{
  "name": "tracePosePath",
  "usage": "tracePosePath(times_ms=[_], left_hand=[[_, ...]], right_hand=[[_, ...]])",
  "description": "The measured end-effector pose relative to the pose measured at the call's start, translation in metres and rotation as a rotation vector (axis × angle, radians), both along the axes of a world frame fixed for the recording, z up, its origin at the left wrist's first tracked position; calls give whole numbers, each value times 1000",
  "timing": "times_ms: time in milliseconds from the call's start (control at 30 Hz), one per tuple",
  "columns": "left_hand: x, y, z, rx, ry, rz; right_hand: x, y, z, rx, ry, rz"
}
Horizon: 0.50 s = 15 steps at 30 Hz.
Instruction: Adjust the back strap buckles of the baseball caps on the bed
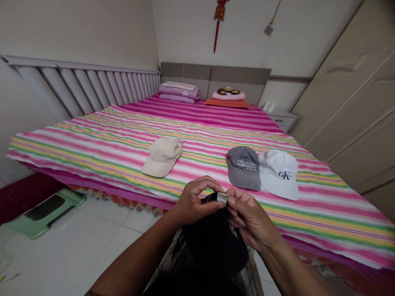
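A black cap (212,238) hangs in front of me at the near side of the bed, its strap and metal buckle (221,197) uppermost. My left hand (197,197) is closed on the strap just left of the buckle. Thumb and fingers of my right hand (245,213) pinch the buckle's right end. Beyond my hands, a beige cap (163,154) lies on the striped bedspread to the left. A grey cap (243,166) and a white cap (279,172) lie side by side to the right, touching.
The bed (101,135) spans most of the view, with folded purple bedding (179,92) and a pink pile (228,96) by the headboard. A green stool (46,216) stands on the floor at left. A white nightstand (282,120) is at the far right.
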<state>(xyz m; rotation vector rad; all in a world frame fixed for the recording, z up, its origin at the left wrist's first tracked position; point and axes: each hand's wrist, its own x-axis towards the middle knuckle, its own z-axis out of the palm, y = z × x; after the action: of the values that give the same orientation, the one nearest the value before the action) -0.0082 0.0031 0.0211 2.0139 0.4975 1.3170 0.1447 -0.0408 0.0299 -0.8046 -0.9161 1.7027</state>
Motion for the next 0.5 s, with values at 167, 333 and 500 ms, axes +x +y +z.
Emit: tracePosePath(times_ms=[167,333,500], left_hand=[[-1,1,-4,-86,-40,-10],[1,1,-6,-152,-14,-46],[-2,3,-7,-206,-66,-74]], right_hand=[[0,-1,1,-5,37,-20],[-1,-1,0,4,-26,-52],[3,0,0,-2,-112,-61]])
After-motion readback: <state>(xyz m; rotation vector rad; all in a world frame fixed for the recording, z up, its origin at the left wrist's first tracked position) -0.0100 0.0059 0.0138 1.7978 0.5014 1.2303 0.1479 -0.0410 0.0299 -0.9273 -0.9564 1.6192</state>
